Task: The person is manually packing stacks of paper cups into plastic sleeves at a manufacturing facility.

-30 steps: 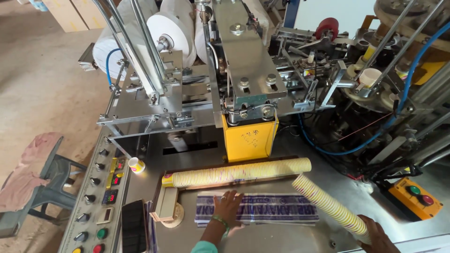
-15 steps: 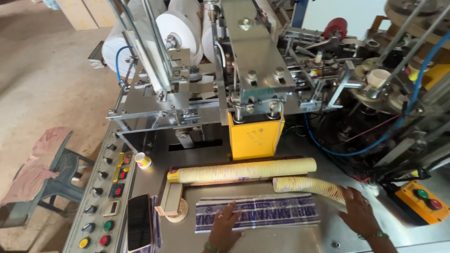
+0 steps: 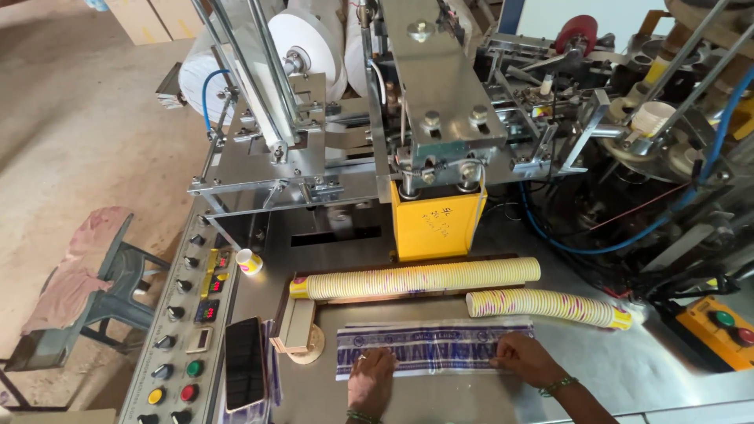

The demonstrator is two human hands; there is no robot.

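Note:
A clear plastic bag with blue print (image 3: 428,349) lies flat on the steel machine table (image 3: 487,392). My left hand (image 3: 371,378) presses on its near left part, fingers spread. At the bag's right end rests my right hand (image 3: 525,360), fingertips on the plastic. Behind the bag lie two long stacks of nested paper cups: a longer one (image 3: 416,279) along a wooden rail and a shorter one (image 3: 546,306) to the right, close behind my right hand.
A yellow block (image 3: 436,222) of the cup machine rises behind the stacks, with paper rolls (image 3: 302,39) above. A single cup (image 3: 250,262), a control panel with knobs (image 3: 184,330) and a phone (image 3: 245,373) lie left. A button box (image 3: 719,330) sits right; a stool (image 3: 86,275) stands on the floor.
The shorter cup stack went from held slanted over the table to lying flat at the right. My right hand let it go and moved onto the bag's right end.

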